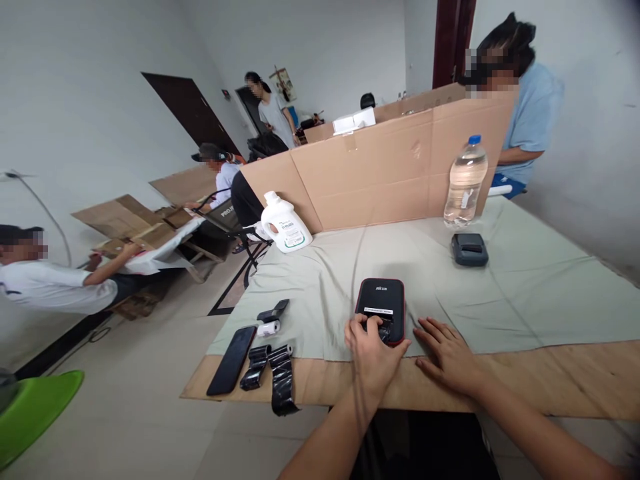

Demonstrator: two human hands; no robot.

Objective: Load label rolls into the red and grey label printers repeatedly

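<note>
A black portable printer with a red edge lies flat near the table's front edge, a white label strip across it. My left hand grips its near end, thumb at the right corner and fingers bent over a dark slot. Whatever is under those fingertips is partly hidden. Just right of the printer, my right hand rests on the cloth, fingers spread and holding nothing. To the left lie a dark smartphone, a small white roll and several black strip rolls, one hanging over the edge.
A white jug and a clear water bottle stand before a cardboard partition. A second, dark grey device sits at the right. Other people are around the room, one behind the partition, others at tables on the left.
</note>
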